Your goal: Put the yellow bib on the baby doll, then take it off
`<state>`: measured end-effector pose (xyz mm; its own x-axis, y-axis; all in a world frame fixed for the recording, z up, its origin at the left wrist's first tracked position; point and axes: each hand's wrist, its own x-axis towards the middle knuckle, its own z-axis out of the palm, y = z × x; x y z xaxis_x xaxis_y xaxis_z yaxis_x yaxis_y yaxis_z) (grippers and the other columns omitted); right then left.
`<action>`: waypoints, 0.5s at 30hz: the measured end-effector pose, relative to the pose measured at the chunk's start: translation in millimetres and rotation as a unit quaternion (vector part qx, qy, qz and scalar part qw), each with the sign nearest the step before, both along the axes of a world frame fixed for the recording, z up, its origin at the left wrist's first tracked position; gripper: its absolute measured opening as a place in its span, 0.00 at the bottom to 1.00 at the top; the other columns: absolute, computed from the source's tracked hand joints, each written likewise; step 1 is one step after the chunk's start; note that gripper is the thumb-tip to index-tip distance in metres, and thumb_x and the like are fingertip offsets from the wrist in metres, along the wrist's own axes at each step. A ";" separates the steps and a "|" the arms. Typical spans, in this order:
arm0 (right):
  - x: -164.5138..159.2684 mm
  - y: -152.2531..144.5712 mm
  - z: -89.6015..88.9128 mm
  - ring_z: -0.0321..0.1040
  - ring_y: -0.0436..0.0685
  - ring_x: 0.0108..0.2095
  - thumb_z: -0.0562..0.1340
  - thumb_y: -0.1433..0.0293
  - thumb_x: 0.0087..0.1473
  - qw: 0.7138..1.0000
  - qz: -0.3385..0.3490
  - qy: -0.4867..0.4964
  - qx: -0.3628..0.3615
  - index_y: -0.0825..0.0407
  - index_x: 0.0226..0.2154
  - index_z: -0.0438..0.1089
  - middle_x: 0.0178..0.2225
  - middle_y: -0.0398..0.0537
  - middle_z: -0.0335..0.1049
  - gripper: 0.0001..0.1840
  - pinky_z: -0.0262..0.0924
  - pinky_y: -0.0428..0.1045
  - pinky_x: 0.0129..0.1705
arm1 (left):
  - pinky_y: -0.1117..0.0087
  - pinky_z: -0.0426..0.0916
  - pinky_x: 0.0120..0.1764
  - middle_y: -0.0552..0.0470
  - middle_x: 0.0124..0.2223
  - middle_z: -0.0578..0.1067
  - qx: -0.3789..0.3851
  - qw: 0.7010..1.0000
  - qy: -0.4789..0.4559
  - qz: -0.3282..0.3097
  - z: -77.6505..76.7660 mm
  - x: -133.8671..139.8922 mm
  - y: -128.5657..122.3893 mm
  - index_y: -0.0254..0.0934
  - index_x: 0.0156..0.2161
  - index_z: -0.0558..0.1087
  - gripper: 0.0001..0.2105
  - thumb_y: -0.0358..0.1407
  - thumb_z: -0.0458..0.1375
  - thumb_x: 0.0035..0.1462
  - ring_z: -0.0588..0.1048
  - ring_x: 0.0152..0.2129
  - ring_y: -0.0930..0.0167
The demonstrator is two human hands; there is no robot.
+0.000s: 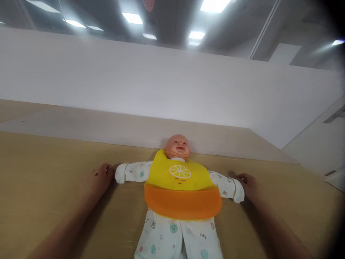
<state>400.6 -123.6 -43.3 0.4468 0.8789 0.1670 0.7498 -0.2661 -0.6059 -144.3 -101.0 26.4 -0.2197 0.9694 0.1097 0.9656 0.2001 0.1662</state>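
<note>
A baby doll (178, 144) lies face up on the table, its arms stretched out to both sides. It wears a white printed outfit (161, 233) with folded cuffs. Over its chest is a yellow bib (161, 172) with a white citrus slice and a smiling face; the bib's orange pocket (183, 204) spans the belly. My left hand (102, 178) is closed at the cuff on the picture's left, fingertips pinched at the sleeve's end. At the opposite cuff my right hand (248, 185) pinches likewise. The doll's own hands are hidden, and its feet fall outside the picture.
The wood-coloured table (48, 172) spreads around the doll, with a paler strip (107, 126) along its far side. Behind stands a white partition (140, 79) with glass above it that shows ceiling lights. A white surface with a dark handle (334, 115) is at the right.
</note>
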 end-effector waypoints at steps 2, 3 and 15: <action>-3.2 -2.4 5.8 0.70 0.67 0.28 0.55 0.58 0.48 1.000 0.010 0.000 -0.001 0.52 0.27 0.67 0.25 0.61 0.73 0.15 0.58 0.57 0.31 | 0.72 0.56 0.28 0.46 0.32 0.72 0.007 1.000 -0.004 -0.012 0.3 -1.2 1.3 0.37 0.38 0.69 0.22 0.44 0.35 0.64 0.69 0.26 0.66; -4.9 -3.7 8.9 0.70 0.66 0.28 0.55 0.58 0.49 1.000 0.013 0.001 -0.004 0.52 0.27 0.67 0.26 0.62 0.73 0.15 0.58 0.57 0.32 | 0.72 0.56 0.28 0.47 0.32 0.72 0.012 1.000 -0.007 -0.020 -0.4 -2.0 2.7 0.37 0.38 0.69 0.21 0.44 0.36 0.64 0.68 0.26 0.67; -0.7 -0.1 6.2 0.70 0.67 0.28 0.57 0.59 0.45 1.000 -0.013 0.014 -0.012 0.51 0.26 0.69 0.26 0.59 0.73 0.13 0.57 0.57 0.31 | 0.72 0.59 0.32 0.46 0.37 0.75 0.063 0.989 -0.132 -0.007 -3.8 -9.9 12.9 0.34 0.39 0.71 0.16 0.43 0.45 0.61 0.71 0.32 0.66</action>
